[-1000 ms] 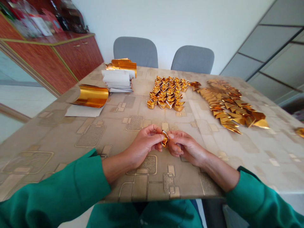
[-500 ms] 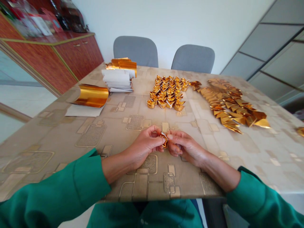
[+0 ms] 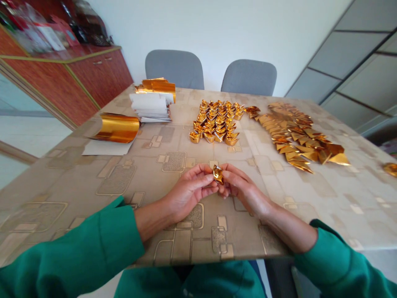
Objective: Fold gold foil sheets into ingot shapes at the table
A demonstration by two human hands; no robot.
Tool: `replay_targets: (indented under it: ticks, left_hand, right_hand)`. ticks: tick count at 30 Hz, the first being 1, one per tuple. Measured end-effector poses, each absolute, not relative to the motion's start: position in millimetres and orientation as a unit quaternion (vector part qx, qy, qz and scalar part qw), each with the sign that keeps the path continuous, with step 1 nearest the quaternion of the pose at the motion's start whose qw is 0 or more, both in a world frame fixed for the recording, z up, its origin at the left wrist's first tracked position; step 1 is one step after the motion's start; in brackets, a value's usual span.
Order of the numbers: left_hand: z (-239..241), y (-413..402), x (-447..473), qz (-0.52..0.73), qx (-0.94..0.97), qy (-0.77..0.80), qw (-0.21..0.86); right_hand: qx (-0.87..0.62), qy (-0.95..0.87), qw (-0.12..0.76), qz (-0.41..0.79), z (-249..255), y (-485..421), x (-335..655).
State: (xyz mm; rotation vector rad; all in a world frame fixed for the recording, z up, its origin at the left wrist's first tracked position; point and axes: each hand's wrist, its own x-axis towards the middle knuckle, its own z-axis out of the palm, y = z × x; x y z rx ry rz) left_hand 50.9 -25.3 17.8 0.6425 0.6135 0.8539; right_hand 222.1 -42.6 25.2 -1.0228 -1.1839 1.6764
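Observation:
My left hand [image 3: 187, 191] and my right hand [image 3: 243, 189] meet just above the table [image 3: 93, 182], near its front edge. Both pinch one small folded gold paper piece [image 3: 218, 174] between thumbs and fingertips. Beyond them sits a tidy cluster of several finished gold paper ingots [image 3: 217, 122]. To its right lies a long row of flat folded gold triangles [image 3: 297, 134].
A stack of white-backed gold sheets [image 3: 152, 103] stands at the far left, with a curled gold sheet [image 3: 116, 128] on a white sheet in front of it. Two grey chairs [image 3: 211, 74] face me. A red cabinet [image 3: 71, 74] stands on the left. One stray gold piece [image 3: 391, 169] lies far right.
Both hands have lifted slightly and moved a little away from me, turning the gold piece between the fingertips. Nothing else on the table has moved.

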Motion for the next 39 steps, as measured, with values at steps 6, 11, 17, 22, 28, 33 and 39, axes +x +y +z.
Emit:
replay_targets:
  ticks: [6, 11, 17, 22, 28, 33, 39]
  left_hand:
    - [17.1, -27.0, 50.7, 0.386, 0.324, 0.275, 0.819]
    - [18.5, -29.6, 52.2, 0.393, 0.339, 0.286, 0.805]
    - [17.4, -28.1, 51.5, 0.39, 0.333, 0.299, 0.805]
    - [12.8, -26.4, 49.5, 0.371, 0.339, 0.291, 0.814]
    - [14.2, -24.6, 49.5, 0.383, 0.34, 0.292, 0.808]
    - [15.9, -22.9, 50.1, 0.405, 0.309, 0.302, 0.805]
    - [16.2, -25.6, 51.3, 0.406, 0.335, 0.33, 0.784]
  right_hand:
    - [-0.423, -0.493, 0.396, 0.649, 30.3, -45.0, 221.9]
    - [-0.426, -0.501, 0.391, 0.644, 27.2, -42.0, 221.8]
    - [-0.44, -0.519, 0.387, 0.622, 23.1, -39.2, 220.9]
    - [-0.446, -0.523, 0.385, 0.616, 25.1, -39.2, 221.1]
    - [-0.422, -0.501, 0.4, 0.641, 27.6, -40.5, 222.2]
    - [-0.411, -0.5, 0.413, 0.641, 31.9, -43.8, 222.2]
    - [-0.43, -0.508, 0.404, 0.628, 26.9, -41.6, 221.2]
